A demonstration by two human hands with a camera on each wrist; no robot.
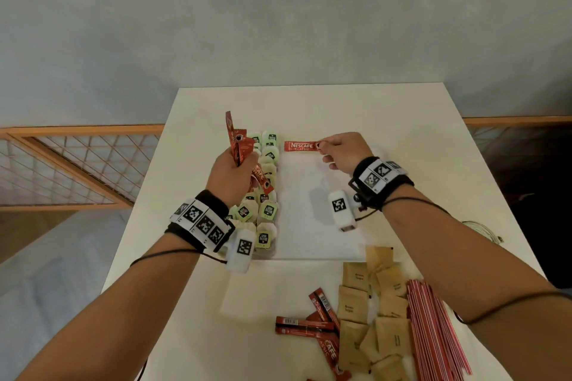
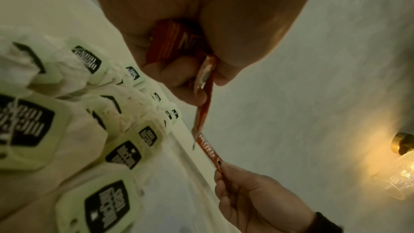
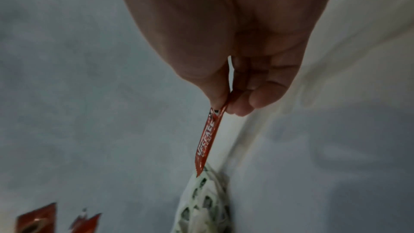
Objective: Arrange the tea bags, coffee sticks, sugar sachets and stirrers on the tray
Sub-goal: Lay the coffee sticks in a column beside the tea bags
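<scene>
Tea bags (image 1: 266,189) already fill the tray (image 1: 309,226); right hand (image 1: 343,151) pinches one coffee stick (image 1: 300,146), left hand (image 1: 230,176) grips a bundle (image 1: 236,142), sugar sachets (image 1: 371,312) and stirrers (image 1: 433,325) waiting on the table (image 1: 402,120).

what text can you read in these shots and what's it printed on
"NESCAFE CLASSIC": coffee stick pinched by the right hand.
"CAFE": stick below the left hand.
"Brown Sugar": sugar sachet.
Tea bag tags: not readable.
Wristband squares: coded patterns, no words.

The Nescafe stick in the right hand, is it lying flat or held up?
Held up: the right hand pinches one end of the Nescafe stick.
</scene>
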